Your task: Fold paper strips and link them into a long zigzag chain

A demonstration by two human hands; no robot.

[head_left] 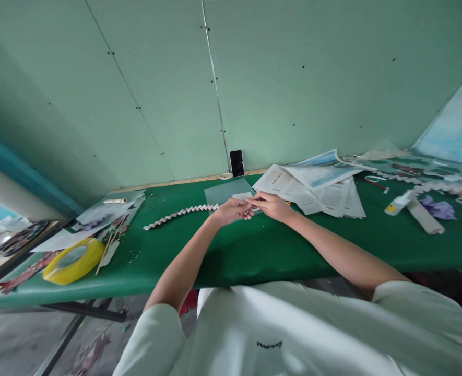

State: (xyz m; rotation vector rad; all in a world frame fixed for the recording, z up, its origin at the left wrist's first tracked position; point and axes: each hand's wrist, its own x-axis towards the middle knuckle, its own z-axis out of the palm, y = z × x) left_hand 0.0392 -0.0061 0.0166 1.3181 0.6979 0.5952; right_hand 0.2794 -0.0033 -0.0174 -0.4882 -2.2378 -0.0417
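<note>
My left hand (235,210) and my right hand (270,205) meet over the middle of the green table (168,250), fingertips pinched close together. Whatever lies between the fingers is too small to make out. A braided, zigzag strip (179,213) of pale and dark tones runs along the table from the left up to my left hand. Beneath and behind the hands lie a translucent sheet (218,191) and a smaller white piece (241,196), partly hidden by the fingers.
A phone (237,163) leans against the green wall. Newspapers (320,190) lie right of the hands. Farther right are a glue bottle (398,203), a white roll (425,216) and purple crumpled material (438,207). Yellow tape (74,261), sticks (109,245) and papers lie at left.
</note>
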